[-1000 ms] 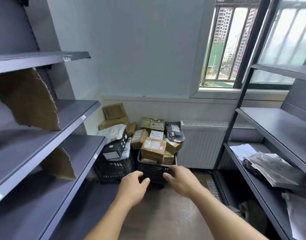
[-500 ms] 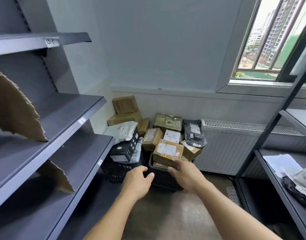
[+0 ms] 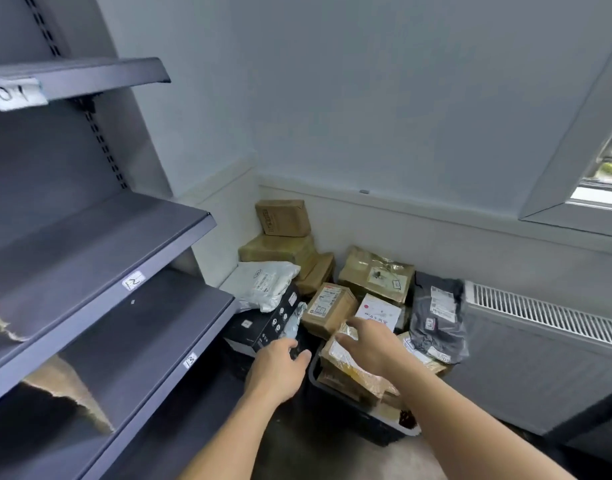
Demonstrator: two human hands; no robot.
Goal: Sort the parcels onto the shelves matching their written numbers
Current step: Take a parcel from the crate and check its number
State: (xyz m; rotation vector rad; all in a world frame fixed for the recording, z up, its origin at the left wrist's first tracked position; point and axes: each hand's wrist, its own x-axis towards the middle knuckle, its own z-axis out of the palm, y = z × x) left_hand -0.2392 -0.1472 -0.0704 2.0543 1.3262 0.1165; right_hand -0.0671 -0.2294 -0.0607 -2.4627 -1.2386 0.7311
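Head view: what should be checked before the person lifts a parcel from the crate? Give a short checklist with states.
1. Right hand over taped parcel: ok.
2. Grip on it: not ok, hand open.
3. Left hand free: ok, holds nothing.
4. Parcel's number readable: cannot tell, blurred.
5. Shelf labels in view: ok, 01, 2, 3.
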